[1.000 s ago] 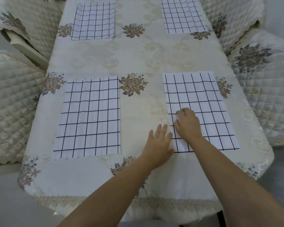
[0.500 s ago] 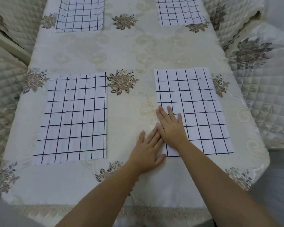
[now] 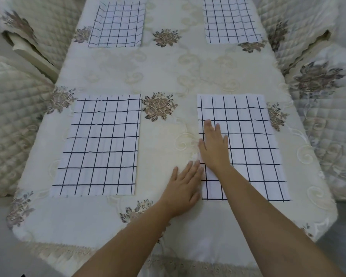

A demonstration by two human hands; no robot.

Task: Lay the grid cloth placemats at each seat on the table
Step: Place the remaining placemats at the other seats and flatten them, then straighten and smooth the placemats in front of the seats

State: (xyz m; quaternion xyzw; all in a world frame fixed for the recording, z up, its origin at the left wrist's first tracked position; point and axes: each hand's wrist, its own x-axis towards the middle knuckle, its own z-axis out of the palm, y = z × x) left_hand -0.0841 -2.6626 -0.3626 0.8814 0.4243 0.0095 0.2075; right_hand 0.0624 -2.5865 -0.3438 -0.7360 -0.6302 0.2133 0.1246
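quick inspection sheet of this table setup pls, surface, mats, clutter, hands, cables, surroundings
surface: cream embroidered tablecloth with flower motifs covers the table
job's things: four grid mats lie flat: near left placemat, near right placemat, far left placemat, far right placemat
clutter: nothing seen
grippers: right hand flat on the near right placemat by its left edge; left hand flat on the tablecloth beside that edge, fingers straight
cables: nothing seen
surroundings: left chair cover and right chair cover, quilted
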